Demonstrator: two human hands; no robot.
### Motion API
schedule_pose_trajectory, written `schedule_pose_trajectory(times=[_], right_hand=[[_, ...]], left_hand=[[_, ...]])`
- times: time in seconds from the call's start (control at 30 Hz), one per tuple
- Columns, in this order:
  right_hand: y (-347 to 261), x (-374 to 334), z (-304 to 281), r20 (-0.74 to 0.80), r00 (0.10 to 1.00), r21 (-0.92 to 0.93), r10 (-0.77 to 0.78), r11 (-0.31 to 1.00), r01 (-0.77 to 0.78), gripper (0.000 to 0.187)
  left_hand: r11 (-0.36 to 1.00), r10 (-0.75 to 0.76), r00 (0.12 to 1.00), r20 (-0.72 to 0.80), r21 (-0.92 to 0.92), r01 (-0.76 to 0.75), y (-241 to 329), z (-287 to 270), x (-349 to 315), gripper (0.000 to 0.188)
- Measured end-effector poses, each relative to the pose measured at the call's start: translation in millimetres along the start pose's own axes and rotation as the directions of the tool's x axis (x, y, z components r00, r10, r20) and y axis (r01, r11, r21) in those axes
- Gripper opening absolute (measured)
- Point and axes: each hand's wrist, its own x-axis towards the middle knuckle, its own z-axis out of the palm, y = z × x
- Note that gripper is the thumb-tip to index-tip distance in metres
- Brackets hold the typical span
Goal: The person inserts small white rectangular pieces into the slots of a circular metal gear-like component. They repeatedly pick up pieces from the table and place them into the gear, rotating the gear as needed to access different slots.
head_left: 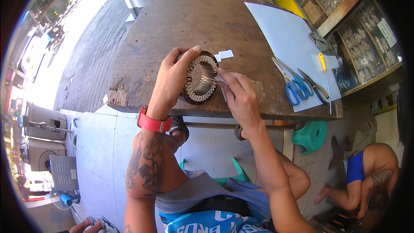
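Note:
A round motor stator is tilted at the table's near edge, its inner slots lined with pale paper pieces. My left hand grips its left side, thumb over the top rim. At its right side, my right hand has fingers pinched together against the inner edge. A small pale strip shows under those fingers; whether they hold it I cannot tell. Just beyond the stator lie small white paper pieces.
On the wooden table, a large white sheet carries blue-handled scissors, pliers and a yellow-handled screwdriver. A green stool stands below the right side. Another person crouches at lower right. Shelves line the right.

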Motion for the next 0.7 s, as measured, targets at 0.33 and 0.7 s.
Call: schedule_pose_trajectory(times=[0.33,0.7], right_hand=[[-1,-2,4,-0.088,0.985,0.092,0.145,0.986,-0.137,0.032],[-9,-4,18,-0.16,0.985,-0.053,0.062,0.996,-0.072,0.023]], left_hand=[[1.0,-0.001,1.0,0.011,0.006,0.001,2,1,-2,0.052],[1.0,-0.001,1.0,0.006,0.02,0.0,4,1,-3,0.056]])
